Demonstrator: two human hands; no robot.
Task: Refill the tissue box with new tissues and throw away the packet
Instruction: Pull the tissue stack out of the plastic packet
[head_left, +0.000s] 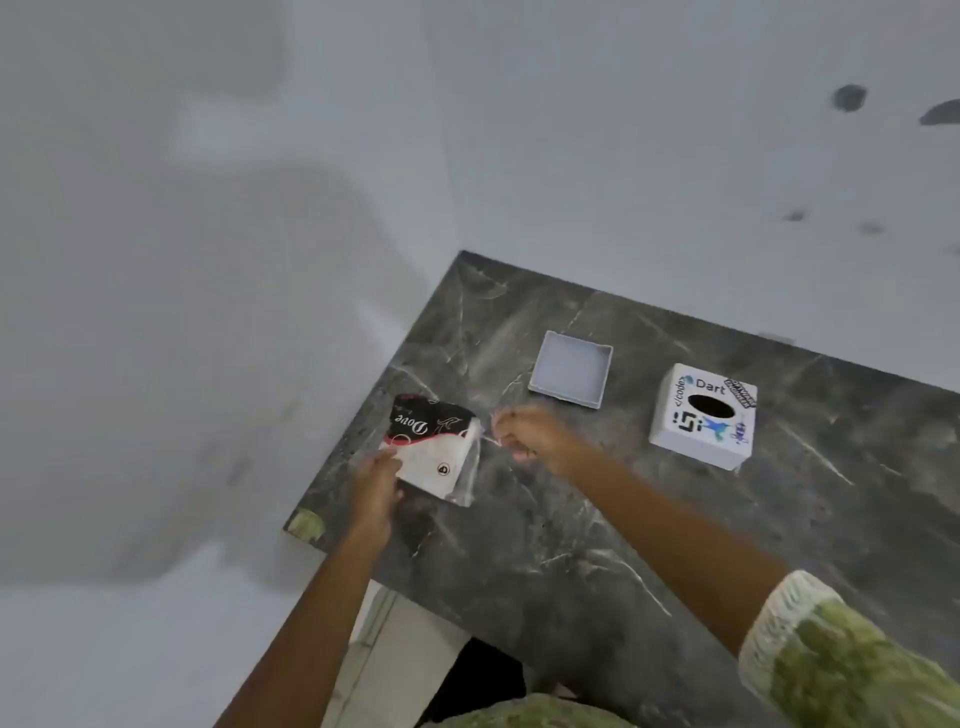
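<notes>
A tissue packet (434, 447), black and white with "Dove" printed on it, lies near the left edge of the dark marble table (571, 545). My left hand (376, 486) grips its near corner. My right hand (530, 434) is just right of the packet, fingers pinched on a clear strip of its wrapper. The white tissue box cover (704, 415), with stickers and an oval slot, stands to the right. The shallow white base tray (571, 369) of the box sits apart, behind my right hand, with nothing in it.
White walls meet in a corner behind the table. The table's left edge runs diagonally close to the packet, with pale floor below it. A chipped corner (306, 522) of the table shows near my left wrist.
</notes>
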